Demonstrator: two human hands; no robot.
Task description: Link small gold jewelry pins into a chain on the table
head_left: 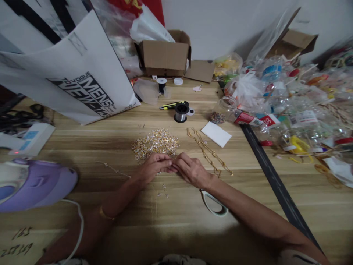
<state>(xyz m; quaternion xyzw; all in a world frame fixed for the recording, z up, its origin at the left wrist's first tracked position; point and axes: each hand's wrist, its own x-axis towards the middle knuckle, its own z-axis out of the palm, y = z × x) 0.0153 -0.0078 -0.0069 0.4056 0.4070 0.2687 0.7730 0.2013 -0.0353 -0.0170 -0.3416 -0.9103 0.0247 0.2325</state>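
Note:
My left hand (157, 163) and my right hand (190, 169) meet over the wooden table, fingertips pinched together. Whatever lies between the fingers is too small and too covered to make out. Just beyond them spreads a pile of small gold and clear beads or links (156, 141). A few loose clear pieces (164, 189) lie on the near side of my hands. To the right rest gold beaded chains (205, 151), and left of my left wrist is a thin beaded strand (114, 169). Under my right forearm a pale scissors handle (215, 204) pokes out.
Behind the pile are a wire spool (181, 112), a yellow-black utility knife (172, 105), a dark thread spool (161, 85) and a cardboard box (165, 55). A white pad (216, 134) lies right. Plastic bottles (300, 121) crowd the far right. A purple appliance (46, 184) stands left.

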